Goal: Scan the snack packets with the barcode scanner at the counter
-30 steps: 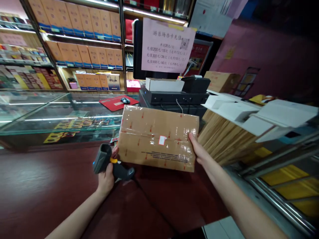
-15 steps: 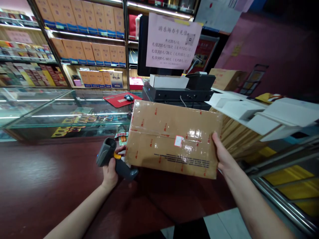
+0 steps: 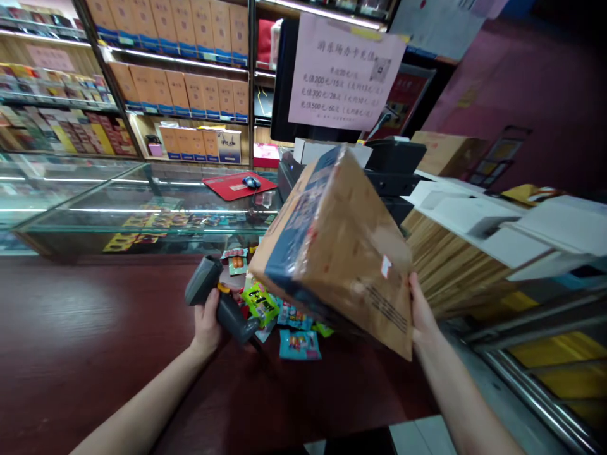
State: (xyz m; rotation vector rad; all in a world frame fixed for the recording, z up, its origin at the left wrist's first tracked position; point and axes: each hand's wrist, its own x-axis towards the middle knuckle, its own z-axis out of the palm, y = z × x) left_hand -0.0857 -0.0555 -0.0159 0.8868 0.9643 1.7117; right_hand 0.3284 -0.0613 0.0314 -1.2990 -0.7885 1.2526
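A grey barcode scanner (image 3: 226, 311) with a yellow trigger is gripped in my left hand (image 3: 207, 323), over the dark red counter. My right hand (image 3: 420, 309) holds the right side of a brown cardboard box (image 3: 360, 246), its fingers partly hidden behind it. The box is raised and tilted, with a blue band on its left side and a small white label on the face toward me. Beneath and left of the box lie several colourful snack packets, among them a green one (image 3: 260, 303) and a blue one (image 3: 300, 345).
Behind the counter (image 3: 95, 354) is a glass display case (image 3: 190, 189) with a red mouse pad (image 3: 232, 184). A monitor with a paper sign (image 3: 344, 79) stands behind the box. White open boxes (image 3: 465, 212) are at the right.
The box has turned and tipped, its left end now lifted off my left hand's side. Snack packets once hidden behind it now show. The scanner remains in my left hand.
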